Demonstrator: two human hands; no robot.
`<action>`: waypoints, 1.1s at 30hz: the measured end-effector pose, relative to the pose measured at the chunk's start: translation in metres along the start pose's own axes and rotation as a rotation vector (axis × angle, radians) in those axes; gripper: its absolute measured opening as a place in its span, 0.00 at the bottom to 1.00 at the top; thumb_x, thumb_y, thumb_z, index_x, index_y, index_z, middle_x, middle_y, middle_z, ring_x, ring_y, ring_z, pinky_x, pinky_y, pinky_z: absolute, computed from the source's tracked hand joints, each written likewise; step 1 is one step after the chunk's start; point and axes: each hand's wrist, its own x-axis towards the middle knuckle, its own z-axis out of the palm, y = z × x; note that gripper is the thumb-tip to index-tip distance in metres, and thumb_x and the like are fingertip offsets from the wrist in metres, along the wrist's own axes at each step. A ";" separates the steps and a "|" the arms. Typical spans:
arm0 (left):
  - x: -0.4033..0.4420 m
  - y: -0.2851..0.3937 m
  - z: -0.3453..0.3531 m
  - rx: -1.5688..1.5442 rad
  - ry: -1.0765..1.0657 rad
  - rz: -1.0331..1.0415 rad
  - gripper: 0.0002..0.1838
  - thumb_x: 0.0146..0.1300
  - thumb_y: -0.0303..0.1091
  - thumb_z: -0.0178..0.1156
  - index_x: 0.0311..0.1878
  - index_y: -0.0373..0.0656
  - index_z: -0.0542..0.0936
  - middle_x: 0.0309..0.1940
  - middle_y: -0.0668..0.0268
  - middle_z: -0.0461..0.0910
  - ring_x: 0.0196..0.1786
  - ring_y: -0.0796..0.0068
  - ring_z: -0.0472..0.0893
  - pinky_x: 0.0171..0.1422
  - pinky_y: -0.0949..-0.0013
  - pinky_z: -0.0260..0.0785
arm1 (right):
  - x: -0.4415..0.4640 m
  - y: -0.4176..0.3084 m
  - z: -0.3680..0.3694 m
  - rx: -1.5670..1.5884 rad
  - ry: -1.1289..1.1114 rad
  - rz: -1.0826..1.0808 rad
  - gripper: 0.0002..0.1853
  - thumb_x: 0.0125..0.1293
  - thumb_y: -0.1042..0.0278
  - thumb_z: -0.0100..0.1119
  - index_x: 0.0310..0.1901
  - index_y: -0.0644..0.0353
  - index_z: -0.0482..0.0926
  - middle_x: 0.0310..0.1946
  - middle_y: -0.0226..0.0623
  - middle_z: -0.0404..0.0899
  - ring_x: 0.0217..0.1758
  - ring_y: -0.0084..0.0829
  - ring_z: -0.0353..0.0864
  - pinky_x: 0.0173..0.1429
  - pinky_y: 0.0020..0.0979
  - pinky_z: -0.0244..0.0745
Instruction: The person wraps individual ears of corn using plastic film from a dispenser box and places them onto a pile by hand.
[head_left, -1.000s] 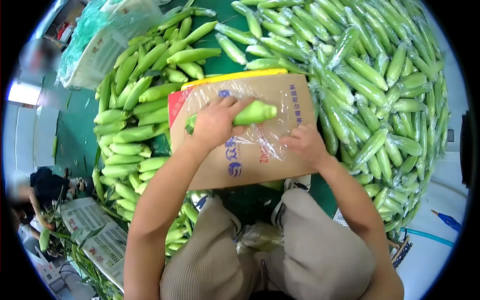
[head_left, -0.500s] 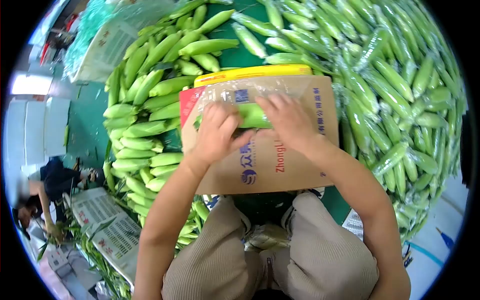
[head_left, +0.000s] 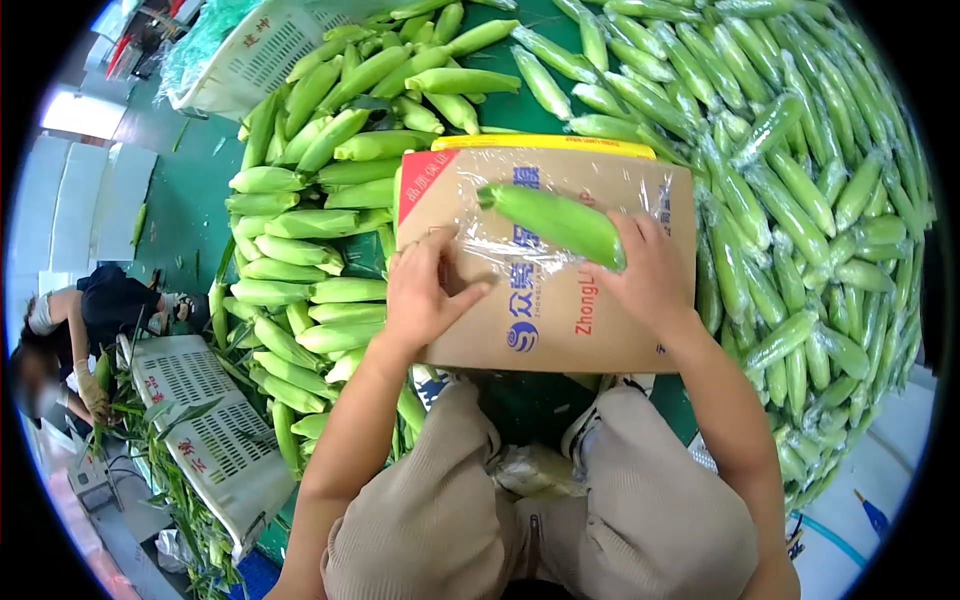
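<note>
A green ear of corn in its husk (head_left: 555, 222) lies slantwise over the cardboard box (head_left: 620, 345) in front of me. My right hand (head_left: 645, 270) grips its thicker end at the right. Under the ear, clear plastic film (head_left: 485, 240) is spread on the box top, wrinkled and shiny. At the film's left side rests my left hand (head_left: 425, 295), its thumb stretched apart from the curled fingers, with no ear in it. Whether those fingertips touch the film's edge is hard to see.
Unwrapped corn ears (head_left: 290, 290) are piled at the left; film-wrapped ears (head_left: 790, 200) form a large heap at the right. A yellow edge (head_left: 545, 143) shows behind the box. White crates (head_left: 205, 430) stand at the left, near another person (head_left: 100, 320) with gloved hands.
The ear was level between both hands; now it is tilted, held by the right hand alone. My left hand has come off it toward the box's left side. The view has shifted slightly.
</note>
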 end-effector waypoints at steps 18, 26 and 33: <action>-0.045 0.024 0.011 -0.423 0.128 0.019 0.04 0.75 0.28 0.56 0.45 0.37 0.75 0.62 0.48 0.83 0.61 0.48 0.85 0.68 0.50 0.77 | -0.024 -0.033 -0.016 0.039 -0.398 -0.331 0.38 0.54 0.49 0.78 0.60 0.62 0.73 0.49 0.42 0.75 0.55 0.44 0.78 0.54 0.41 0.78; 0.033 0.030 0.023 0.076 -0.316 0.234 0.33 0.74 0.52 0.56 0.74 0.42 0.70 0.63 0.52 0.82 0.62 0.47 0.82 0.72 0.48 0.69 | 0.006 -0.031 -0.008 0.203 0.013 -0.404 0.33 0.62 0.48 0.70 0.66 0.53 0.76 0.59 0.44 0.76 0.64 0.50 0.74 0.63 0.49 0.73; 0.124 0.018 0.046 -0.444 0.183 -0.168 0.18 0.67 0.32 0.60 0.58 0.37 0.81 0.63 0.52 0.80 0.68 0.45 0.76 0.76 0.47 0.64 | 0.084 -0.015 0.012 -0.088 -0.042 -0.334 0.42 0.47 0.51 0.82 0.61 0.63 0.74 0.63 0.44 0.72 0.67 0.48 0.72 0.68 0.47 0.73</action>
